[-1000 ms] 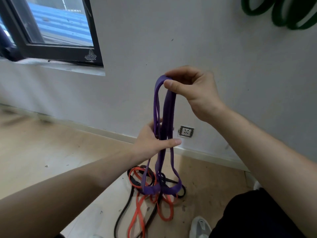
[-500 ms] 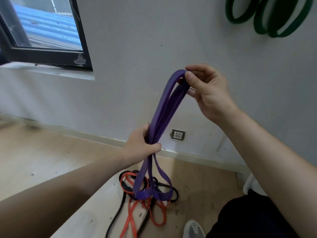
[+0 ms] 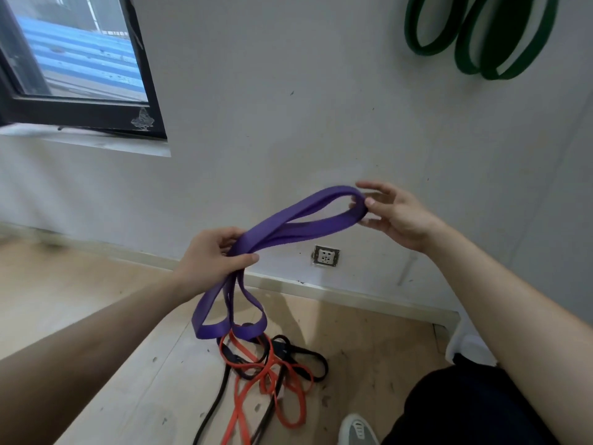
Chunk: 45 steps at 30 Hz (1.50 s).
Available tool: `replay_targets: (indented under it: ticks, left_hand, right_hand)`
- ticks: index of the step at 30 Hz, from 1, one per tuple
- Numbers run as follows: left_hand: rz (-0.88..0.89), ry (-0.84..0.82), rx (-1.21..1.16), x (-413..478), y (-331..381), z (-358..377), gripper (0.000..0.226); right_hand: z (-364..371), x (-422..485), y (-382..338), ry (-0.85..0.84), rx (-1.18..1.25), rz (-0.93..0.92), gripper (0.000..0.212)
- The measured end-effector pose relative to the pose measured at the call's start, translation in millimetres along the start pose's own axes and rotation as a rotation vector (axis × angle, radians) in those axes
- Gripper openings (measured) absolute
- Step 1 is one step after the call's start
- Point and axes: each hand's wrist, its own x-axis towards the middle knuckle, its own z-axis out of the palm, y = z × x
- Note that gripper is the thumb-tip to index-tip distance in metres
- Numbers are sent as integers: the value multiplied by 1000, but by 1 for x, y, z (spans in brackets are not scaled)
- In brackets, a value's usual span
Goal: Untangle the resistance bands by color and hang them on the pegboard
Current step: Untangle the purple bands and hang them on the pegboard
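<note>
A purple resistance band [image 3: 298, 220], folded into several strands, stretches between both hands in mid-air. My left hand [image 3: 210, 256] is closed around its middle, and the lower loops dangle below it above the floor. My right hand [image 3: 393, 215] pinches the upper folded end with thumb and fingers, the other fingers spread. On the floor beneath lies a tangle of red bands [image 3: 272, 380] and black bands [image 3: 301, 358]. Green bands [image 3: 481, 43] hang on the wall at the top right; whatever holds them is out of frame.
A grey wall stands just ahead with a power socket [image 3: 326, 255] near the skirting. A dark-framed window [image 3: 80, 75] opens at the upper left. My shoe [image 3: 357, 428] and dark trouser leg [image 3: 475, 412] are at the lower right on the wooden floor.
My right hand has swung the band's top end down and to the right, so the band now lies nearly level. The lower loops have lifted off the floor pile. The view has tilted up.
</note>
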Motion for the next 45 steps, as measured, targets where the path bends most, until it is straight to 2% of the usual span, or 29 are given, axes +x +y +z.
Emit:
replay_targets:
  ticks: [4, 7, 9, 14, 15, 18, 25, 29, 36, 38, 41, 45]
  left_hand:
    - [21, 54, -86, 4, 12, -8, 21]
    - [57, 30, -115, 7, 24, -8, 22]
    - [68, -22, -103, 8, 28, -5, 25]
    - [87, -109, -31, 7, 32, -6, 27]
    - [95, -128, -23, 6, 33, -8, 28]
    - [132, -178, 41, 2, 33, -14, 30]
    - [118, -112, 45, -5, 24, -12, 36]
    - [120, -111, 20, -6, 17, -2, 31]
    - [17, -127, -60, -9, 6, 8, 23]
    - [-9, -136, -100, -7, 10, 6, 22]
    - [-3, -123, -126, -5, 17, 0, 21]
    - [32, -80, -130, -2, 23, -6, 23]
  right_hand:
    - [-7, -2, 17, -197, -386, 240, 42]
    - [9, -5, 15, -297, -621, 276, 51]
    - [32, -5, 9, -314, -648, 163, 55]
    - [104, -13, 6, -453, -786, -114, 82]
    - [115, -14, 11, -474, -815, -156, 78]
    - [132, -14, 21, -468, -876, -274, 43]
    - [126, -16, -7, -409, -766, -289, 31]
    - [122, -17, -17, -356, -666, -332, 28]
    - [103, -22, -34, -234, -452, -348, 27]
    - [90, -20, -33, -233, -456, -319, 23]
    - [63, -15, -23, -290, -487, -178, 13]
    - [41, -12, -4, -402, -596, -3, 22]
